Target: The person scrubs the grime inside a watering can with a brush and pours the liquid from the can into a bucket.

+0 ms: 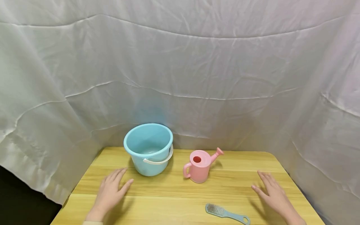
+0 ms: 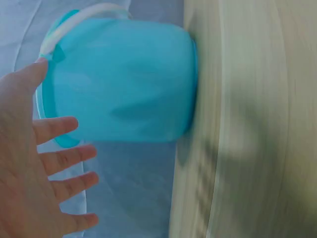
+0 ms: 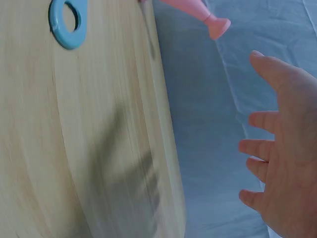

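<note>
Head view: closest in, a blue-grey long-handled scrubbing brush [image 1: 226, 213] lies on its back, bristles [image 1: 215, 209] upward, a pose its flat back probably makes steady; its handle slants toward the right hand [image 1: 274, 195]. That hand is wide open, thumb apart from the fingers, and holds nothing; it is nearest the brush but clear of it. Opposite, the left hand [image 1: 110, 191] is equally spread and empty, just beside the bucket and apart from it. Shadows below both hands suggest they are raised over the wood-grain tabletop [image 1: 166, 207]. Between and beyond them, a pink toy-like watering can [image 1: 200, 172] stands upright on its base, loop handle [image 1: 184, 170] leftward and spout [image 1: 215, 156] angled up to the right. Slightly farther back, left of the can, the light-blue bucket [image 1: 150, 164] also stands upright, mouth up; its white bail [image 1: 158, 162] hangs against the outer wall, presumably under its own weight, leaving the mouth uncovered. Behind everything hangs a pale, creased curtain [image 1: 197, 68].
</note>
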